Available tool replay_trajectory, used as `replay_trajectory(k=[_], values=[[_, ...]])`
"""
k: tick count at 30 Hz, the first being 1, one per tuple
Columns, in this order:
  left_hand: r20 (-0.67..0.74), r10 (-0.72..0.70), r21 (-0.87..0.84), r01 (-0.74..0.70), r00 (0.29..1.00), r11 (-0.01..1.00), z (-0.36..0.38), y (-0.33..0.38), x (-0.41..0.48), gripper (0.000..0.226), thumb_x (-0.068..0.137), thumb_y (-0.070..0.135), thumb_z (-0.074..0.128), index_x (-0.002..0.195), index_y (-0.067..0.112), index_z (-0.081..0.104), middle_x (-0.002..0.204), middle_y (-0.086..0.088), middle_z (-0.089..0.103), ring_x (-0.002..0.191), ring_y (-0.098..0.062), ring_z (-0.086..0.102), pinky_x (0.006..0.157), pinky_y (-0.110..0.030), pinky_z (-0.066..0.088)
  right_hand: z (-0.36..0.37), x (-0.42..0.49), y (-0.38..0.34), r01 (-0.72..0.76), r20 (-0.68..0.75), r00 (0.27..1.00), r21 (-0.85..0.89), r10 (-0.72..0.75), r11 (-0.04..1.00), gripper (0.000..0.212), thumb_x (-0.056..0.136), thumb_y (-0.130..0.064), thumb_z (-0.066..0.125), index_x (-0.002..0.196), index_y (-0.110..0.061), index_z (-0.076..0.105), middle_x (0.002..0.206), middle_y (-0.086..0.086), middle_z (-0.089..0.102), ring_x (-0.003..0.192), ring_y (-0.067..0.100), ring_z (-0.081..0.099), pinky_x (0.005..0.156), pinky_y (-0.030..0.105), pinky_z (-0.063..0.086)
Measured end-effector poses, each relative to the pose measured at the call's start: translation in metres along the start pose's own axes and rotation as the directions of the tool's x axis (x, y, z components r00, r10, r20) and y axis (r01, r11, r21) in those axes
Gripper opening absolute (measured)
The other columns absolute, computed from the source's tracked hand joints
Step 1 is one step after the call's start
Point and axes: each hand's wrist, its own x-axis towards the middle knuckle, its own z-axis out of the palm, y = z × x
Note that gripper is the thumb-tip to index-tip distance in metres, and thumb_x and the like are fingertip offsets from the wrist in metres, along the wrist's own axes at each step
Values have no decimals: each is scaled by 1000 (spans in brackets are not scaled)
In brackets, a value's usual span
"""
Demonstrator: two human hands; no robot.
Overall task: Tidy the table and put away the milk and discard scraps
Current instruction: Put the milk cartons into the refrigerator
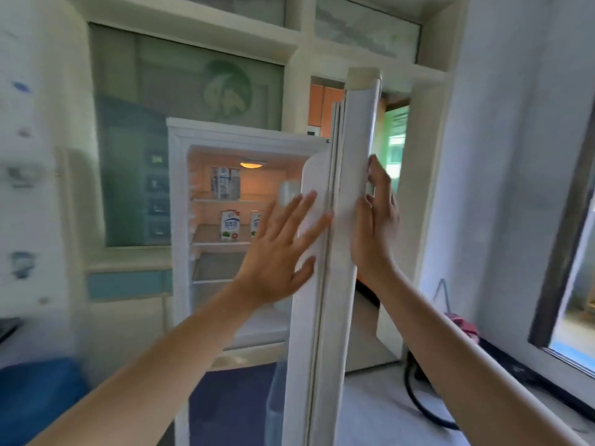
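A white fridge (180,201) stands open with its lamp lit. Its door (347,175) is seen edge-on in the middle of the view. Two milk cartons (230,225) stand on the middle shelf, the right one partly hidden by my left hand. More cartons (225,182) sit on the top shelf. My left hand (283,249) is spread flat, fingers apart, against the door's inner side. My right hand (376,220) presses flat on the door's outer face, fingers extended. Neither hand holds anything.
A wall (502,188) and a window frame (560,252) stand close on the right, with a black cable (418,403) on the floor below. A blue object (35,391) sits low at the left. A glass partition (193,75) rises behind the fridge.
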Motion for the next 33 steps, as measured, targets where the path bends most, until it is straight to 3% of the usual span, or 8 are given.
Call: replay_trajectory(k=[3,7,10,12,15,20,23,33], values=[[58,23,42,-26,998,999,-4,-9,-22,71,88,34,32,149,34,-4,153,-11,13,144,-24,10,114,-51,12,30,-2,-6,7,72,997,121,-16,993,54,84,-6,34,136,-16,42,142,6,47,129,22,46,106,39,38],[147,-214,135,195,966,971,-11,-43,-55,66,86,31,34,149,27,14,155,-13,14,142,-27,13,113,-56,15,68,-3,-19,31,297,954,57,-47,998,53,85,-6,34,137,-13,45,146,4,42,136,19,37,108,16,25],[197,-375,246,325,906,913,-16,-70,-76,65,90,36,26,149,26,4,156,-13,14,144,-27,12,114,-51,5,93,-8,-22,32,446,895,-86,9,996,58,86,-25,29,144,-23,34,153,0,28,142,18,24,111,31,22],[236,-475,272,412,848,870,-19,-87,-85,63,89,45,8,147,30,-9,156,-4,-7,145,-22,-3,114,-48,-6,105,-13,-22,-9,481,874,-120,66,993,59,88,-31,29,146,-25,26,156,-2,22,144,17,18,113,34,19],[307,-560,331,465,770,821,-22,-112,-95,62,78,51,-14,135,34,-32,146,5,-32,135,-12,-25,112,-47,-14,126,-21,-20,-68,512,849,-139,131,988,52,97,-23,36,148,-25,22,157,-3,18,145,16,14,116,37,15],[319,-586,300,508,744,808,-13,-140,-103,65,77,52,-12,136,32,-26,151,5,-25,143,-15,-17,114,-50,-11,144,-27,-15,-45,543,827,-195,146,980,53,99,-23,36,149,-26,18,158,-4,14,145,14,10,115,33,10],[323,-571,297,492,755,818,-2,-153,-101,65,77,52,-11,139,33,-23,158,1,-15,147,-20,-10,114,-50,-10,154,-24,-11,-50,526,832,-243,175,969,53,99,-24,34,149,-26,16,158,-4,13,146,13,8,115,33,9],[299,-517,204,475,802,856,30,-190,-89,65,77,52,-9,139,33,-20,159,2,-11,147,-20,-6,115,-50,-9,176,-14,7,-60,471,852,-350,231,935,53,99,-25,34,149,-28,16,158,-5,14,146,13,9,116,36,9]])
